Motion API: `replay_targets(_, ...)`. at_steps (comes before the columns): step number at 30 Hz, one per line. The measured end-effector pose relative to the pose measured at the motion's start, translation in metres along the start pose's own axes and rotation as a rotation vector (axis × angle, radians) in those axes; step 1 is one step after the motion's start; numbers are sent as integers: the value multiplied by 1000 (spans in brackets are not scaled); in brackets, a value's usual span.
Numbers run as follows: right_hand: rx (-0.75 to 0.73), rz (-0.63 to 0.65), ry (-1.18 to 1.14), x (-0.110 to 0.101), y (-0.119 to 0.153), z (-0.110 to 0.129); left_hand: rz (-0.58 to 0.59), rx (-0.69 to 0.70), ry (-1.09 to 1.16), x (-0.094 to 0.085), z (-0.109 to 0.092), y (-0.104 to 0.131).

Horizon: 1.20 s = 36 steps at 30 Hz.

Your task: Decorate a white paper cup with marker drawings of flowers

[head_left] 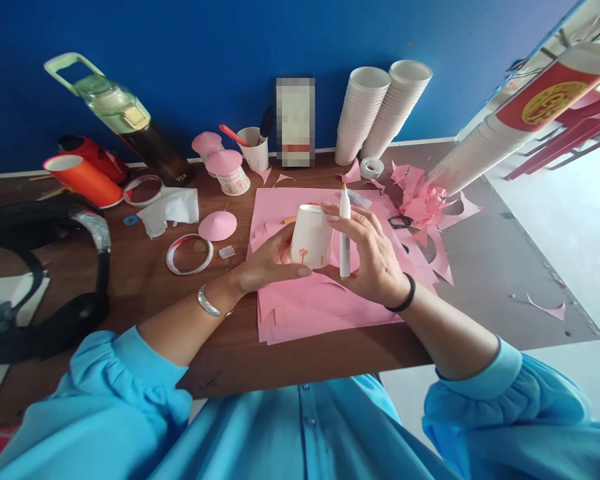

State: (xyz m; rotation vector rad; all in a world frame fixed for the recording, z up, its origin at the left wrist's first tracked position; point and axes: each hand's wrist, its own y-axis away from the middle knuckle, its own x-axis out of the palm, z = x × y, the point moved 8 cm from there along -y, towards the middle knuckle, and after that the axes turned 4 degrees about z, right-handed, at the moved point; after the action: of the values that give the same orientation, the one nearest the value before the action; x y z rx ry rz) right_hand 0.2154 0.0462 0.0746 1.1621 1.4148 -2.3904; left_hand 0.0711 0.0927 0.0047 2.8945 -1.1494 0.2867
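Note:
My left hand [270,259] is closed around the left side of a white paper cup [312,233], which is upside down with small orange flower drawings near its rim. A white marker [345,240] with an orange tip pointing up is held in my right hand [375,257], whose fingertips also touch the cup's upper right side. Both hands are above a stack of pink paper sheets [290,320]. Left of them lie a pink paper cone [217,227] and a decorated cup [234,182] topped with a pink cone.
Stacked white cups [363,113] and a phone [295,123] lean at the blue wall. Pink scraps [437,253] lie right. Left are tape rolls [190,255], a bottle [155,147], an orange tube [85,181] and a black headset [95,280]. A pen cup [255,157] stands behind.

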Motion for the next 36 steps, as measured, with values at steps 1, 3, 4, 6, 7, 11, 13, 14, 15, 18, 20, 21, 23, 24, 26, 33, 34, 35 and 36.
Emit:
replay_targets(1, 0, 11, 11, 2, 0, 0, -9, -15, -35, 0, 1, 0)
replay_targets(3, -5, 33, 14, 4, 0, 2, -28, -56, -93, -1, 5, 1)
replay_targets(4, -11, 34, 6, 2, 0, 3, -39, -73, -99, -3, 7, 2)
replay_targets(6, -21, -3, -16, -7, -1, 6, -45, -87, -50, -7, 11, 3)
replay_targets(7, -33, -42, -22, -14, -1, 8, -41, -80, -9, -8, 12, 4)
replay_targets(11, -86, -188, 14, -41, 1, 19, 35, -34, 84, -8, 14, 3)
replay_targets(13, -127, -171, 19, -42, 1, 26, 49, -19, 73, -8, 14, 2)
replay_targets(14, -136, -153, 14, -41, 1, 28, 52, -19, 61, -8, 14, 1)
replay_targets(15, -137, -139, 7, -39, 1, 30, 56, -22, 51, -7, 14, 1)
replay_targets(18, -114, -114, -45, -33, -1, 32, 87, -29, 49, -4, 13, 0)
replay_targets(20, -113, -103, -68, -31, -2, 33, 108, -32, 53, -3, 13, 0)
replay_targets(21, -118, -97, -72, -30, -2, 34, 114, -35, 50, -2, 13, -1)
replay_targets(23, -121, -85, -68, -28, -3, 34, 109, -48, 39, -3, 14, -1)
replay_targets(24, -121, -77, -65, -28, -3, 34, 104, -58, 34, -3, 15, -1)
replay_targets(26, -124, -63, -64, -26, -3, 35, 96, -79, 28, -4, 17, 0)
replay_targets(33, -139, -50, -52, -23, -4, 38, 84, -108, 27, -2, 16, 0)
replay_targets(34, -140, -45, -51, -22, -4, 38, 81, -112, 32, -2, 16, 0)
replay_targets(35, -141, -40, -50, -21, -4, 38, 78, -115, 35, -2, 16, 0)
replay_targets(36, -142, -36, -48, -21, -4, 38, 73, -116, 37, -3, 16, 0)
